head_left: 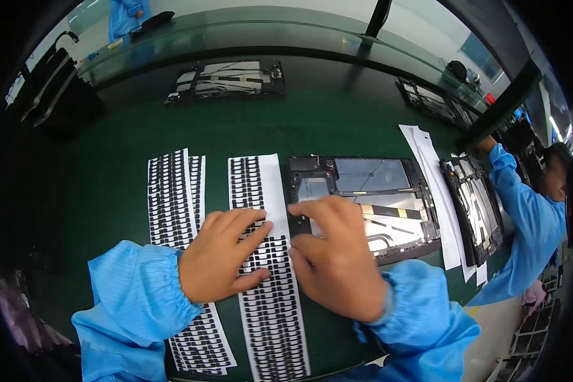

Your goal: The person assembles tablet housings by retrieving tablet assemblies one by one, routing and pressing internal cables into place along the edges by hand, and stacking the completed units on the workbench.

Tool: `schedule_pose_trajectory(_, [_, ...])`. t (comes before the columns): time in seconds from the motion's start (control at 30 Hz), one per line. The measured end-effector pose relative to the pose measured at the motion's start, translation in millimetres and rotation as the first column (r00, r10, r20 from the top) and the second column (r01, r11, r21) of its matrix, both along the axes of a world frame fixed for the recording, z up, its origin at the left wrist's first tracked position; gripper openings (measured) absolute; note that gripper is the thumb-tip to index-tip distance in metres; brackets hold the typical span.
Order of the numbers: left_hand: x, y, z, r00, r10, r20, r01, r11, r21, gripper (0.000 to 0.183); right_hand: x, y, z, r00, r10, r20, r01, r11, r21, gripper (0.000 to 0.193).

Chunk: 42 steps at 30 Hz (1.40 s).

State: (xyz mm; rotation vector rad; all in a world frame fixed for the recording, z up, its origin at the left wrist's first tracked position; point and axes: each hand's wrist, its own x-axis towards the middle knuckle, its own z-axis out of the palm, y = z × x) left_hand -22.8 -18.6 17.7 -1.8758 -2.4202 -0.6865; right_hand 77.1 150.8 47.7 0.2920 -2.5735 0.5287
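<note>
A long white sheet (274, 305) covered in rows of small black stickers lies on the green table. My left hand (219, 258) rests flat across its left side, fingers spread. At the sheet's right edge is my right hand (337, 258), its index finger stretched out. Its thumb and another finger come close together there; anything between them is too small to make out. The upper right part of the sheet is bare white. Right beside it lies an opened black device housing (388, 175) with silver panels inside, partly hidden by my right hand.
More sticker sheets (167, 191) overlap at the left. White paper strips (431, 184) and another opened housing (474, 210) lie at the right, near a co-worker's blue sleeve (522, 197). Another housing (229, 79) sits farther back, below a glass shelf (267, 28). A dark post (503, 102) stands right.
</note>
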Motion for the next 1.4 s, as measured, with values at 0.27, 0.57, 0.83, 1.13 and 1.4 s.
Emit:
schedule_pose_trajectory(0.27, [-8,-1,-11,0.999,0.037,-0.036,-0.037,0.999,-0.007,0.059,-34,-17,-35,0.996,-0.074,-0.049,0.081,0.986,0.147,0.006])
schedule_pose_trajectory(0.57, [-3,4,-5,0.997,0.021,-0.072,-0.023,0.999,-0.024,0.059,-18,-6,-16,0.983,0.007,-0.181,-0.021,0.997,-0.079,0.006])
schedule_pose_trajectory(0.83, [4,31,38,0.991,-0.094,-0.097,0.077,0.983,-0.169,0.053,101,154,13,0.926,-0.239,0.293,0.364,0.769,-0.526,0.004])
schedule_pose_trajectory(1.13, [40,140,6,0.790,-0.594,-0.152,0.584,0.805,-0.107,0.043,85,164,-17,0.931,-0.068,0.358,0.232,0.869,-0.437,0.003])
schedule_pose_trajectory(1.4, [41,140,15,0.820,-0.565,-0.086,0.555,0.823,-0.120,0.029,82,172,-14,0.927,-0.008,0.376,0.203,0.853,-0.481,0.004])
